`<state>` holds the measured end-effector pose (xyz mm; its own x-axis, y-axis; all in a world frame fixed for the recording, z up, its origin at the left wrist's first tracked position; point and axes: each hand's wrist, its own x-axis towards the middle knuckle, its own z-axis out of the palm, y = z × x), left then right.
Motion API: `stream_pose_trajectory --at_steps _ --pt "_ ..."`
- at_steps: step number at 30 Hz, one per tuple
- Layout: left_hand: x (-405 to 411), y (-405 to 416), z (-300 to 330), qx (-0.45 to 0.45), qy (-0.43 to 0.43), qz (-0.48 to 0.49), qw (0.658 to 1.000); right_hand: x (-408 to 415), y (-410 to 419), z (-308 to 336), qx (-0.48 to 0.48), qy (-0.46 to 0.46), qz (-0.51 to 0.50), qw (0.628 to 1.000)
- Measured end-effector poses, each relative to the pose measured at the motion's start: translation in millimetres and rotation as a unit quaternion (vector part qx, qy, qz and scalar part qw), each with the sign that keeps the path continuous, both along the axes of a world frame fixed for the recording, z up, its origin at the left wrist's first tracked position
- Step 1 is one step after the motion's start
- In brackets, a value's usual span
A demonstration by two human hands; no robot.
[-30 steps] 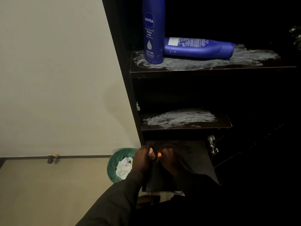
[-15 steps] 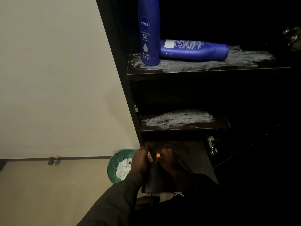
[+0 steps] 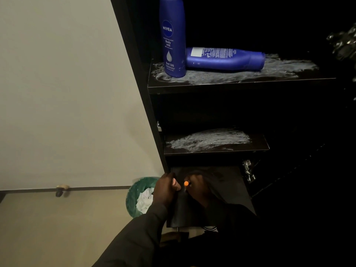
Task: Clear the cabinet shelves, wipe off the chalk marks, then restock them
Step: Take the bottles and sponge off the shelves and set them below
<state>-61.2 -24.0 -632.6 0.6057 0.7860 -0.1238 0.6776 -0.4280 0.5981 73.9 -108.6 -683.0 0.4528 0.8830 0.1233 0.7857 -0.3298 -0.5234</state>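
Observation:
Two blue Nivea bottles sit on the top shelf (image 3: 240, 83): one upright (image 3: 173, 39) at the left, one lying on its side (image 3: 225, 58) beside it. White chalk smears (image 3: 279, 66) cover that shelf around them. The middle shelf (image 3: 258, 146) holds nothing but chalk marks (image 3: 210, 139). Low down, at the bottom shelf's (image 3: 227, 182) front left, my left hand (image 3: 166, 189) and my right hand (image 3: 198, 187) are close together with curled fingers, holding a small dark item with an orange tip (image 3: 186, 183). The dim light hides what the item is.
A green bin (image 3: 134, 195) with crumpled white cloth (image 3: 145, 201) stands on the floor left of the cabinet. A doorstop (image 3: 61, 189) sits at the wall base. Metal hinges (image 3: 248, 170) glint at the cabinet's right side.
The view has tilted slightly, shifting the shelves in frame. My hands stay together at the bottom shelf with the orange-tipped item, barely moving.

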Motion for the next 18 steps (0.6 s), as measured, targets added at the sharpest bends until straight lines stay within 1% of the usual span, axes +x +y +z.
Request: stream_pose_trajectory --at_steps 3,5,6,10,14,16,18 --pt "-1 -1 1 -0.009 0.012 0.000 1.000 0 2 -8 -0.019 0.041 -0.012 0.999" --pt "-1 0 -2 -0.014 0.016 0.007 1.000 1 2 -7 -0.023 0.052 -0.015 0.998" --pt "-2 1 -6 -0.019 0.011 0.020 1.000 1 1 -5 -0.027 0.054 -0.013 0.998" --pt "-4 3 -8 -0.039 0.002 0.093 0.995 -1 -2 2 0.007 0.051 -0.015 0.999" --pt "-6 8 -15 -0.069 0.068 0.112 0.989 -3 1 8 0.022 0.035 -0.007 0.999" --pt "-6 14 -20 -0.104 0.099 0.134 0.980 -3 2 9 0.033 0.014 0.005 0.999" --pt "-7 21 -24 -0.164 0.115 0.162 0.966 -5 1 7 0.019 0.010 0.012 1.000"
